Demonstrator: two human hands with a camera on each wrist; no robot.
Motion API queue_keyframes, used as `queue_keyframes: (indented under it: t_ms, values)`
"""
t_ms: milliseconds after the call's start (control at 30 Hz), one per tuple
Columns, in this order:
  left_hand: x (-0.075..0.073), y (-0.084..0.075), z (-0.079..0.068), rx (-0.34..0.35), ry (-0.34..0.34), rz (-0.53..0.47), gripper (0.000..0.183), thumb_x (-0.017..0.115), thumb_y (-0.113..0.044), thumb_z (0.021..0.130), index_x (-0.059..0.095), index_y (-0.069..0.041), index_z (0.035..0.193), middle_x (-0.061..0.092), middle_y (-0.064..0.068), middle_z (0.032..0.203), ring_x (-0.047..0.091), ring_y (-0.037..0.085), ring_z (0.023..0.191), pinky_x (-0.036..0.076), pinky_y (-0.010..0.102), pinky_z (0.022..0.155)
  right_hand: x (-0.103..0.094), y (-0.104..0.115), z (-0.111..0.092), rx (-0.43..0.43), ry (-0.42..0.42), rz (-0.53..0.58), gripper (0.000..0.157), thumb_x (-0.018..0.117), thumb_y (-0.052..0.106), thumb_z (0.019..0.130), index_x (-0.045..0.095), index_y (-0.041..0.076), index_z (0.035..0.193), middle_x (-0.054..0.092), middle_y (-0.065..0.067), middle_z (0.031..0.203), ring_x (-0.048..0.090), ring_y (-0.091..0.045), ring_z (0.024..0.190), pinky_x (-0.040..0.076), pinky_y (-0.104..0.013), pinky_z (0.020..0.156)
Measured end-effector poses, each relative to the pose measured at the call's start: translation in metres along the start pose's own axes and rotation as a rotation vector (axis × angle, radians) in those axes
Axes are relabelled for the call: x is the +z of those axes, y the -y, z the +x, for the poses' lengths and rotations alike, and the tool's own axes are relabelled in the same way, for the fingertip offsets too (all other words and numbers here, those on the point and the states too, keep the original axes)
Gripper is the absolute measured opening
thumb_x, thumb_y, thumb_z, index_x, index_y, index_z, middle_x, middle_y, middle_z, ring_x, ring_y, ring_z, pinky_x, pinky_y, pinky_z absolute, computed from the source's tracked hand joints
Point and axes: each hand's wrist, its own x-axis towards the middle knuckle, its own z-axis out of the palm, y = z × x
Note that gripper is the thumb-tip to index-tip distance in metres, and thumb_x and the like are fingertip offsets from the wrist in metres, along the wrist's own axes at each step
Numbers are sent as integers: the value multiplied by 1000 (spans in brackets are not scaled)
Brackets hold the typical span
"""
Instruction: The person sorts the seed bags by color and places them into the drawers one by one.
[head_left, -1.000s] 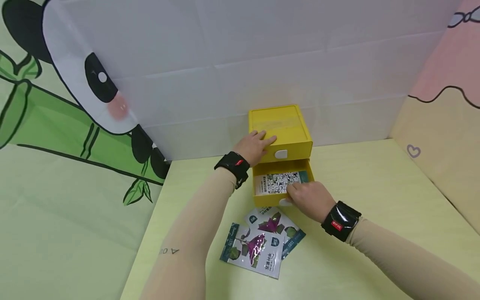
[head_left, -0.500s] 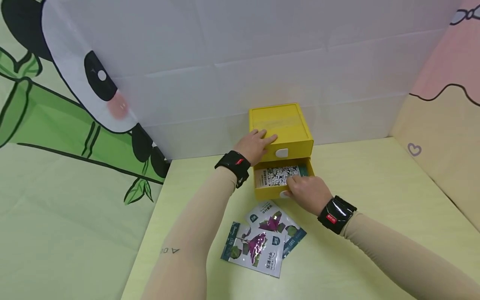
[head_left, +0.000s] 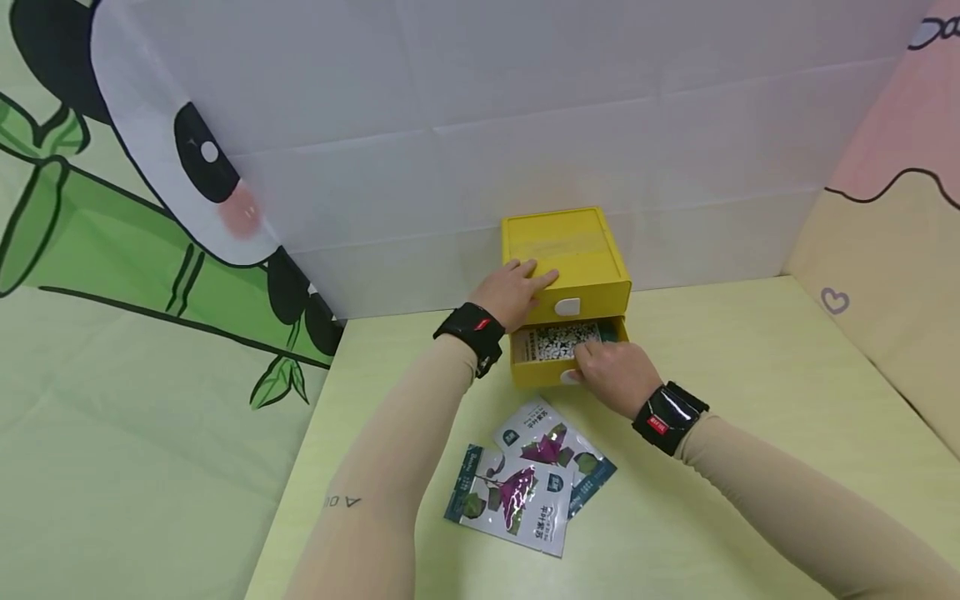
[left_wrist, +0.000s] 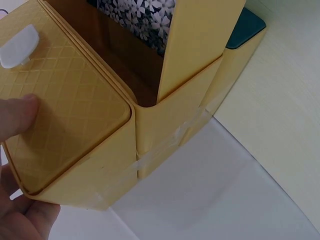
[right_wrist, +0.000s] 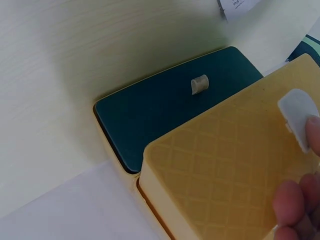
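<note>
Yellow plastic makes up the little two-drawer box (head_left: 564, 250) standing at the back of the pale green table (head_left: 750, 467), against the white wall. Its lower drawer (head_left: 551, 367) sits partly out, a flower-patterned packet (head_left: 553, 340) lying inside. The right hand (head_left: 615, 375) grips the drawer front at its white tab, fingers curled. The left hand (head_left: 513, 292) rests flat on the box's top corner, fingers straight. Two seed packets (head_left: 525, 487) overlap on the table just in front.

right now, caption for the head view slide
Left hand steadies yellow drawer box; right hand at its part-open lower drawer.
</note>
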Motion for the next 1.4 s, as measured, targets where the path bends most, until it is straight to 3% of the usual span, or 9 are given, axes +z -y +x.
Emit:
queue_keyframes:
  t_ms: [467, 700, 1400]
  values:
    - [4, -1, -5, 13, -4, -6, 56, 57, -26, 98, 36, -29, 150, 40, 12, 149, 40, 32, 133, 36, 39, 110, 20, 2, 4, -14, -67, -13, 29, 76, 25, 84, 58, 3, 92, 61, -8, 69, 48, -17, 48, 49, -26, 45]
    - [3, -1, -7, 24, 2, 2, 56, 57, -27, 98, 36, -29, 150, 40, 12, 149, 39, 30, 134, 31, 36, 113, 22, 4, 3, -11, -51, -46, 25, 82, 15, 77, 65, 2, 90, 64, -10, 78, 59, -20, 58, 57, -30, 57]
    - [-7, 0, -18, 94, -3, 39, 55, 58, -26, 98, 39, -26, 149, 46, 13, 143, 47, 30, 123, 41, 34, 104, 34, 8, 13, 81, -82, -36, 16, 73, 15, 87, 65, 1, 86, 61, -9, 75, 57, -20, 57, 54, -30, 52]
